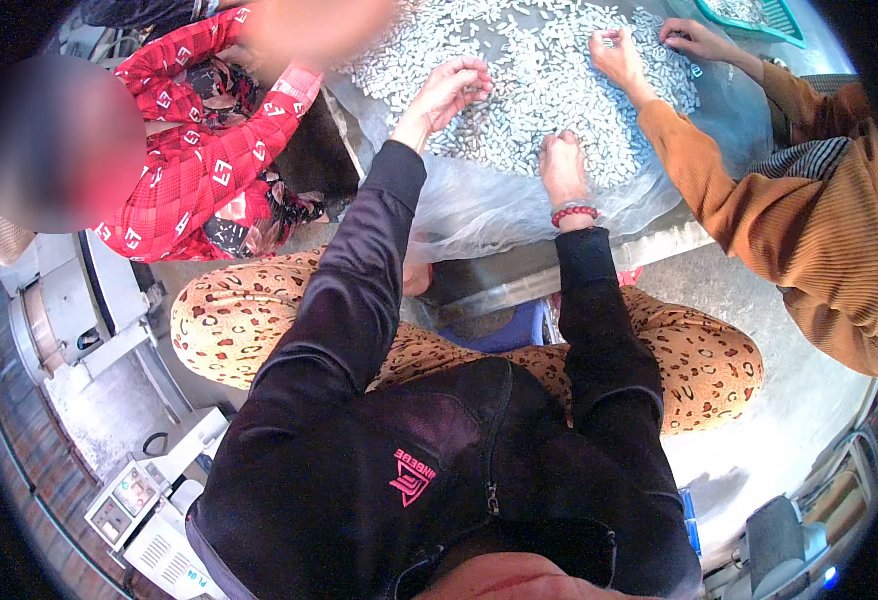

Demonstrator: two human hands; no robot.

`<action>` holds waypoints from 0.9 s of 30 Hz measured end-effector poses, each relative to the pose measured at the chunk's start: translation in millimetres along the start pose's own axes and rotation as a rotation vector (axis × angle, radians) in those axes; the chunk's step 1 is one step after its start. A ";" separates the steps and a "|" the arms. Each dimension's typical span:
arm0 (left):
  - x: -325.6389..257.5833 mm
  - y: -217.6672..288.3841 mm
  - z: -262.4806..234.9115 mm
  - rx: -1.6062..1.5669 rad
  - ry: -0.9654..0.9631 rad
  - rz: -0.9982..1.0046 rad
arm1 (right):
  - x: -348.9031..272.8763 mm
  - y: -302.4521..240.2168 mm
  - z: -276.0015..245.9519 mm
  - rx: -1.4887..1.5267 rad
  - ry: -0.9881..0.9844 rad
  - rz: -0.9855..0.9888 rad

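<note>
Left hand: the left hand (pixel 452 93) is above the far-left part of the spread, fingers half curled with the palm turned inward; whether they pinch a piece I cannot tell.
Right hand: the right hand (pixel 562 165) is knuckles up on the near part of the spread, fingers bunched downward; their tips are hidden, so I cannot tell what they grasp.
Small whitish pieces: the oblong pieces (pixel 507 132) lie loose under the right fingers, between both hands and beyond them.
Translucent plastic sheet: the sheet (pixel 484 215) lies beneath the pieces and drapes nearer the body than the fingers.
Red bead bracelet: the bracelet (pixel 574 213) circles the wrist behind the right fingers.
Co-worker in brown corduroy: one hand (pixel 617 62) is over the pieces, beyond and right of the right fingers.
Green plastic basket: the basket (pixel 787 28) is far right of all the wearer's fingers, holding similar pieces.
</note>
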State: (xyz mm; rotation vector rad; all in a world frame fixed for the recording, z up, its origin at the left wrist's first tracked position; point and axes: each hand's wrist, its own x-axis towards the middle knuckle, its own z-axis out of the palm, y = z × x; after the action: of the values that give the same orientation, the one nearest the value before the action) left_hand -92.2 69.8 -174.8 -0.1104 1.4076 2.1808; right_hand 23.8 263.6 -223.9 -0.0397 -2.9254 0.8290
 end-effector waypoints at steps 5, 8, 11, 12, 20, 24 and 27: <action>27.4 -16.2 6.2 1.213 -0.017 0.147 | 12.2 0.8 -13.8 0.441 -0.108 0.334; 47.9 -26.7 1.9 1.421 -0.060 0.218 | 14.9 12.3 -20.9 1.143 -0.157 0.637; 50.1 -12.0 -12.3 1.129 0.088 0.145 | 15.3 18.3 -30.9 1.531 -0.108 0.636; 45.2 -4.2 -18.0 0.783 0.024 0.056 | 16.6 20.2 -33.0 1.517 -0.091 0.606; 3.3 25.2 -16.0 -0.274 -0.043 -0.001 | 50.6 -58.1 9.9 0.000 -0.220 0.145; 13.0 14.6 -14.5 -0.139 0.022 -0.089 | 30.0 -95.4 42.3 -0.189 -0.242 -0.122; 12.6 2.7 -20.2 0.113 0.020 -0.276 | 13.9 -89.8 40.2 -0.151 -0.325 -0.112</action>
State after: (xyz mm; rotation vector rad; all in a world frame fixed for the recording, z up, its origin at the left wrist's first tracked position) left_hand -108.6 56.3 -186.1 -0.2691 1.4306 1.8768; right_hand 6.0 166.8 -209.6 0.2697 -3.2501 0.6503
